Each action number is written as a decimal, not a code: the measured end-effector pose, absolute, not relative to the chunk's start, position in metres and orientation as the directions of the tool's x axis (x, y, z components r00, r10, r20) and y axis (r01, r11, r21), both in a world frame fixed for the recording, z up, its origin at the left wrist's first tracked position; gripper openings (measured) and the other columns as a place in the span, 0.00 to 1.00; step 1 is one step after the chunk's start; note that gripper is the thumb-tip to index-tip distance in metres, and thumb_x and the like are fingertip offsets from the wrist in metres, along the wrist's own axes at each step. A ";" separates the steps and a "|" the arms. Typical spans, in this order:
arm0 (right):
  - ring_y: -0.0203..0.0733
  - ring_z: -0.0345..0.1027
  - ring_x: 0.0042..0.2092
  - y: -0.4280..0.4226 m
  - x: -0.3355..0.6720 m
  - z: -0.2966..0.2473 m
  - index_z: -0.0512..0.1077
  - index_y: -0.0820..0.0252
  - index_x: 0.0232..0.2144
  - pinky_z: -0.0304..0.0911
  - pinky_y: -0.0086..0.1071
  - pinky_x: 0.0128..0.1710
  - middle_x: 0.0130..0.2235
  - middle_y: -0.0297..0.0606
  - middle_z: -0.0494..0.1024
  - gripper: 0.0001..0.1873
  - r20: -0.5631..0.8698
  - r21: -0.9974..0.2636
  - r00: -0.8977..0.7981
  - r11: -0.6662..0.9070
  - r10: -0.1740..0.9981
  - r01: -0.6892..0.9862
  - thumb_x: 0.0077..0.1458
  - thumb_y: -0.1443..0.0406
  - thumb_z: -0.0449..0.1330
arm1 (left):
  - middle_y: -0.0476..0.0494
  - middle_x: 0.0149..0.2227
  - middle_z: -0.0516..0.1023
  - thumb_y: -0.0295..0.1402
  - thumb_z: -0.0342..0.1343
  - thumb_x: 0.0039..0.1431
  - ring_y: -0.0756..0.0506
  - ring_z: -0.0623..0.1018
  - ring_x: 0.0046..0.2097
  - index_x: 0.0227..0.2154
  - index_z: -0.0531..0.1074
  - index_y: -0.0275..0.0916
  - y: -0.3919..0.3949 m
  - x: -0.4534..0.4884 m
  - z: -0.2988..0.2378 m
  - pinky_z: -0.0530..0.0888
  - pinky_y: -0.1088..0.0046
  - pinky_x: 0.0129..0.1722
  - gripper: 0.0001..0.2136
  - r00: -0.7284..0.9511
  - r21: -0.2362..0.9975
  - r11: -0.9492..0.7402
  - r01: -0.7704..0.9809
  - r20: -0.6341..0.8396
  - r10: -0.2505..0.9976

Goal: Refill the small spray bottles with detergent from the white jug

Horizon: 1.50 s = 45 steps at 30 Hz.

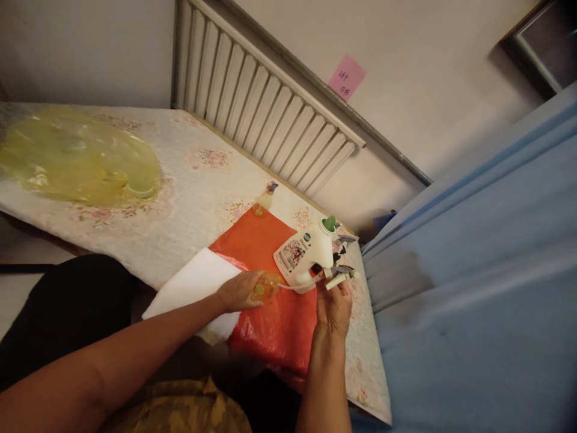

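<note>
My left hand (242,291) is closed around a small clear bottle (269,287) with a yellowish tint, tipped on its side above a red plastic sheet (274,334). In my right hand (334,305) is a white spray trigger head (339,279), gripped by the fingers. A thin clear dip tube (295,288) runs from it to the mouth of the bottle; whether its tip is inside I cannot tell. Just beyond both hands stands a white jug (293,255) with a printed label and a green piece (329,224) at its neck.
Another small spray bottle (262,203) stands at the sheet's far edge. A white foam-like pad (193,282) lies left of the sheet. Farther left, a large yellow translucent bag (81,156) rests on the flowered tablecloth (189,210). A radiator and blue curtain (478,258) border the table.
</note>
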State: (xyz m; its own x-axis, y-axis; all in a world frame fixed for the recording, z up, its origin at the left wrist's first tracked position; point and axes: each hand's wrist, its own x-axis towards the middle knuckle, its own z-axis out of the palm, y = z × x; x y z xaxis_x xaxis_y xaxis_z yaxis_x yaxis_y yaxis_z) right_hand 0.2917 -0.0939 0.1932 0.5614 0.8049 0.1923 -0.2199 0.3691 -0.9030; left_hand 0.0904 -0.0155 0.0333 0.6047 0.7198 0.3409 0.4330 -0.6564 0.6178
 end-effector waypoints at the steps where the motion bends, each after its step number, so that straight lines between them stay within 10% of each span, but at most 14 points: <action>1: 0.34 0.73 0.34 -0.092 0.291 0.195 0.73 0.59 0.35 0.70 0.31 0.40 0.33 0.31 0.78 0.17 0.199 -0.905 0.568 0.372 0.798 -0.206 0.40 0.66 0.71 | 0.34 0.57 0.70 0.42 0.66 0.47 0.35 0.72 0.57 0.60 0.54 0.41 -0.016 0.090 0.034 0.68 0.57 0.58 0.39 0.604 0.621 -0.652 0.434 0.337 0.723; 45: 0.45 0.75 0.42 -0.077 0.252 0.121 0.76 0.60 0.38 0.68 0.37 0.46 0.40 0.40 0.82 0.16 0.200 -0.960 0.372 0.104 0.906 0.261 0.44 0.62 0.63 | 0.36 0.53 0.71 0.43 0.65 0.49 0.36 0.73 0.54 0.59 0.53 0.40 -0.011 0.094 0.022 0.69 0.57 0.56 0.38 0.606 0.600 -0.696 0.394 0.399 0.688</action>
State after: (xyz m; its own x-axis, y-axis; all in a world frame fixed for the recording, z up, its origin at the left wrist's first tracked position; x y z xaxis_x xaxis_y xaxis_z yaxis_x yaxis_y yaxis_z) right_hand 0.2523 -0.0768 0.1214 0.3721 0.9065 0.1996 0.2610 0.1041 -0.9597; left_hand 0.0936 -0.0112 0.0217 0.6060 0.6879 0.3994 0.3942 -0.6958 0.6003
